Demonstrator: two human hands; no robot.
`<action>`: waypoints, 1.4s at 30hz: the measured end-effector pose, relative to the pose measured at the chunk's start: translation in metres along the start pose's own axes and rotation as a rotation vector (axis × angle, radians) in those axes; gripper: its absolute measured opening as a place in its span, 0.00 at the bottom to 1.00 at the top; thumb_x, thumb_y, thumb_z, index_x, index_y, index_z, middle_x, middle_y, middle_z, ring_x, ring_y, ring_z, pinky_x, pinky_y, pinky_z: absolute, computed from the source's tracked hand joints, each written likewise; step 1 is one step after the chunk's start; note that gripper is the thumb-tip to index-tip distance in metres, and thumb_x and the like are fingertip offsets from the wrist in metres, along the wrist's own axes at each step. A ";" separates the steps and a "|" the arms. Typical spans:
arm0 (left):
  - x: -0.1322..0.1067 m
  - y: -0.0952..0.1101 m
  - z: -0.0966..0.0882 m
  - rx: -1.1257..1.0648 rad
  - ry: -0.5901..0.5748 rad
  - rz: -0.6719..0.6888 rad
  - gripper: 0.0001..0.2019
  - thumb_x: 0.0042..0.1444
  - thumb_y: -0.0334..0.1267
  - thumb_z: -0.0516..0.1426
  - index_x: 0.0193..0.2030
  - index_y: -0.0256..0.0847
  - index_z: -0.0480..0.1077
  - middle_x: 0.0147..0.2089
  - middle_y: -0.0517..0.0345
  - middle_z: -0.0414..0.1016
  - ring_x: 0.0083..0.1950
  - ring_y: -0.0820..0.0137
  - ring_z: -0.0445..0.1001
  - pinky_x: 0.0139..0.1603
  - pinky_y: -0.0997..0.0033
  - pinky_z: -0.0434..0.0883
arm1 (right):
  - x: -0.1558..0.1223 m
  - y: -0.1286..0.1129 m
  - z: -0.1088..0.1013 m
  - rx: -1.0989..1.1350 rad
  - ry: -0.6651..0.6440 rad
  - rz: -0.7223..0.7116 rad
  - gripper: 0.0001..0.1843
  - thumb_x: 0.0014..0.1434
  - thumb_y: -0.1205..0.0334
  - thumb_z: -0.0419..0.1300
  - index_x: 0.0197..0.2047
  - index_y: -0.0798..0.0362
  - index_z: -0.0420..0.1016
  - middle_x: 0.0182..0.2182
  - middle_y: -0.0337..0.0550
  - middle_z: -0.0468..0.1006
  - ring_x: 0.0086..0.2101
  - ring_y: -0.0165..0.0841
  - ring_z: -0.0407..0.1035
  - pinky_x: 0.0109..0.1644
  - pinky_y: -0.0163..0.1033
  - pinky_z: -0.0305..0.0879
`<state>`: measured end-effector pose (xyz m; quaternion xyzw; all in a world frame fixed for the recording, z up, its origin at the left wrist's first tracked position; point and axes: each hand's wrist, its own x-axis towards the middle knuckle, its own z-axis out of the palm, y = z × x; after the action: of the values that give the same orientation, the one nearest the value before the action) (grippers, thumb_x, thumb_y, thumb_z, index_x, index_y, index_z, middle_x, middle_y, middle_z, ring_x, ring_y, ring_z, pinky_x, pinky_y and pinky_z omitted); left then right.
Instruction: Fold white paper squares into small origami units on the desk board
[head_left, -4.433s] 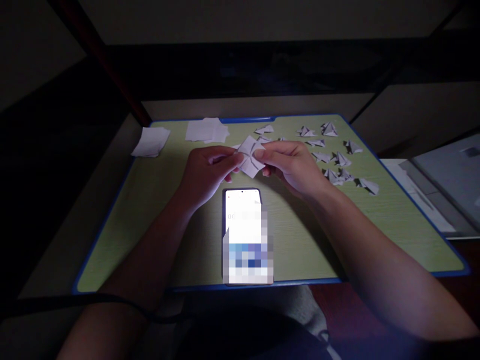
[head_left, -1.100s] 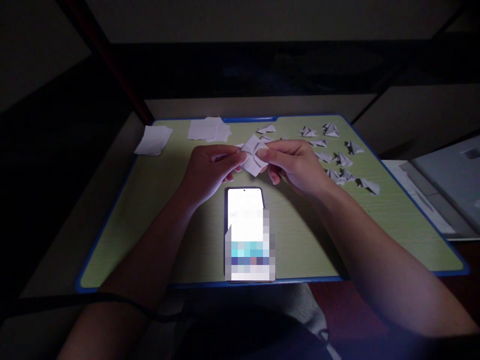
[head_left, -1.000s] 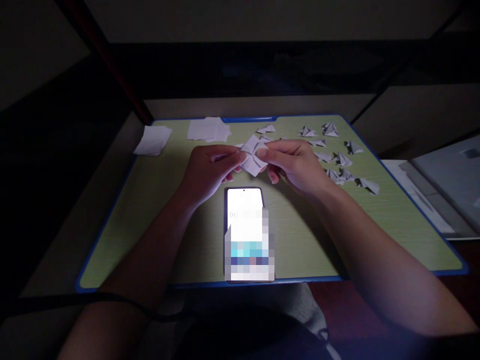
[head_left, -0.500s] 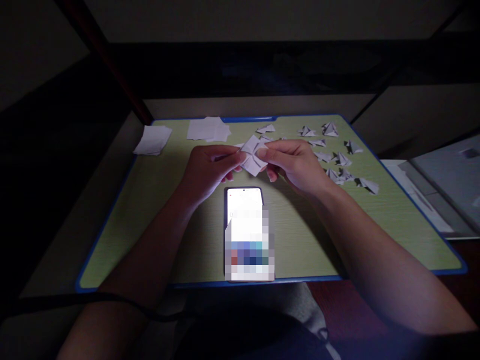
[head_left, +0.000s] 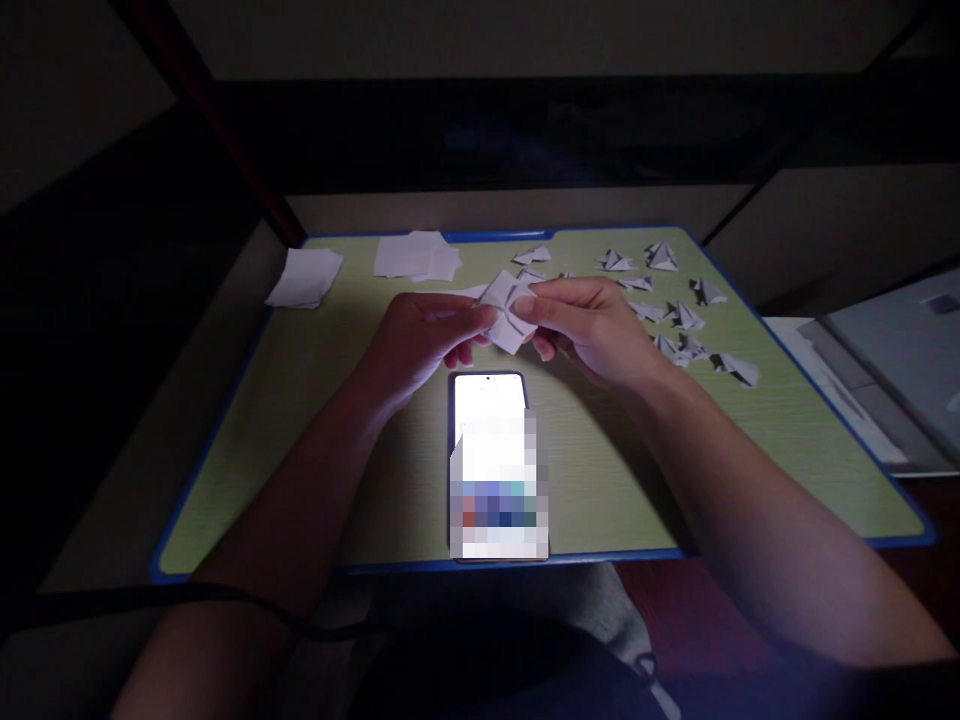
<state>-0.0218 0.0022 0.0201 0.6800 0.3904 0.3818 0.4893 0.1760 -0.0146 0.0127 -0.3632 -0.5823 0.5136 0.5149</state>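
Observation:
Between my hands, above the table, is a small white folded paper [head_left: 507, 335], diamond-shaped with creased flaps meeting at its middle. My left hand [head_left: 431, 330] pinches its left corner, thumb on the front face. On the opposite side, my right hand [head_left: 581, 318] grips the right corner with the thumb pressed on a flap. The fingers behind the paper are partly hidden. Just below the hands lies a lit phone [head_left: 491, 440], its screen partly blurred out.
Several folded paper pieces [head_left: 686, 316] are scattered at the table's back right. Two stacks of white paper sheets, one at the far left [head_left: 306, 278] and one at the back [head_left: 409, 256], lie on the green table [head_left: 285, 400] with a blue edge. A dark cord [head_left: 225, 594] crosses near the front.
Almost nothing differs. Both hands keep their pinch on the folded paper, with only tiny shifts of the thumbs and the left fingers.

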 end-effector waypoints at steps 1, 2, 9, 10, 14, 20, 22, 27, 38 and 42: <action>0.000 0.000 0.000 -0.007 -0.001 -0.003 0.12 0.56 0.44 0.62 0.35 0.36 0.81 0.27 0.53 0.77 0.23 0.77 0.69 0.22 0.76 0.65 | 0.000 0.000 0.000 -0.003 -0.002 -0.002 0.13 0.54 0.53 0.71 0.26 0.53 0.81 0.22 0.37 0.76 0.19 0.22 0.61 0.19 0.31 0.55; 0.000 0.001 0.000 -0.013 -0.005 -0.007 0.12 0.56 0.44 0.62 0.35 0.36 0.81 0.27 0.53 0.77 0.23 0.77 0.69 0.22 0.76 0.65 | 0.000 0.000 -0.001 -0.005 -0.005 -0.004 0.13 0.55 0.54 0.71 0.26 0.53 0.81 0.22 0.37 0.76 0.19 0.22 0.61 0.19 0.31 0.55; -0.001 0.004 0.000 -0.009 -0.027 -0.009 0.11 0.57 0.42 0.61 0.33 0.36 0.80 0.26 0.53 0.76 0.23 0.76 0.70 0.23 0.76 0.66 | 0.000 -0.002 -0.001 -0.001 -0.022 -0.013 0.13 0.55 0.55 0.70 0.24 0.54 0.80 0.21 0.36 0.73 0.19 0.22 0.60 0.20 0.32 0.54; -0.001 0.004 0.000 -0.010 -0.029 -0.011 0.11 0.57 0.42 0.61 0.33 0.36 0.80 0.26 0.53 0.76 0.23 0.76 0.70 0.23 0.76 0.66 | 0.000 -0.003 -0.001 -0.003 -0.022 -0.012 0.13 0.55 0.55 0.70 0.24 0.53 0.80 0.20 0.36 0.73 0.19 0.22 0.60 0.20 0.32 0.54; -0.001 0.004 0.000 -0.012 -0.037 -0.021 0.11 0.56 0.43 0.61 0.32 0.36 0.79 0.24 0.54 0.75 0.23 0.76 0.69 0.22 0.76 0.66 | -0.001 -0.004 0.000 -0.001 -0.023 -0.012 0.13 0.55 0.54 0.71 0.24 0.53 0.80 0.20 0.36 0.72 0.19 0.22 0.59 0.20 0.32 0.54; 0.000 0.003 -0.001 -0.002 -0.056 -0.006 0.12 0.57 0.44 0.61 0.31 0.37 0.79 0.24 0.55 0.74 0.23 0.75 0.70 0.22 0.76 0.66 | 0.000 -0.003 -0.001 -0.015 -0.027 -0.012 0.14 0.54 0.53 0.71 0.25 0.53 0.80 0.20 0.36 0.73 0.19 0.23 0.59 0.20 0.32 0.54; 0.000 0.002 -0.001 -0.002 -0.057 -0.004 0.12 0.57 0.44 0.61 0.31 0.37 0.79 0.24 0.55 0.75 0.23 0.75 0.70 0.23 0.76 0.67 | 0.000 -0.003 -0.001 -0.013 -0.028 -0.014 0.14 0.54 0.53 0.71 0.24 0.53 0.80 0.19 0.35 0.72 0.19 0.22 0.59 0.20 0.32 0.54; 0.001 0.001 -0.002 -0.028 -0.068 -0.010 0.11 0.57 0.43 0.61 0.31 0.37 0.79 0.24 0.55 0.75 0.23 0.76 0.71 0.22 0.76 0.66 | -0.001 -0.003 -0.002 -0.009 -0.032 -0.015 0.12 0.56 0.56 0.70 0.25 0.53 0.81 0.21 0.36 0.73 0.19 0.22 0.59 0.21 0.32 0.53; 0.000 0.001 -0.001 0.043 -0.100 -0.017 0.14 0.59 0.45 0.59 0.30 0.38 0.78 0.21 0.55 0.72 0.23 0.74 0.72 0.23 0.74 0.68 | -0.001 -0.005 -0.002 0.012 -0.067 -0.014 0.14 0.57 0.57 0.69 0.23 0.54 0.78 0.20 0.36 0.71 0.20 0.21 0.59 0.21 0.32 0.53; 0.000 0.001 0.000 0.047 -0.086 -0.017 0.13 0.60 0.44 0.59 0.30 0.37 0.79 0.21 0.55 0.73 0.23 0.73 0.72 0.23 0.74 0.68 | -0.002 -0.004 -0.003 0.011 -0.082 0.004 0.14 0.58 0.59 0.68 0.23 0.54 0.77 0.19 0.35 0.69 0.20 0.21 0.59 0.21 0.31 0.52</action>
<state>-0.0221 0.0018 0.0208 0.7040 0.3835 0.3386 0.4925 0.1797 -0.0166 0.0164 -0.3401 -0.5995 0.5321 0.4917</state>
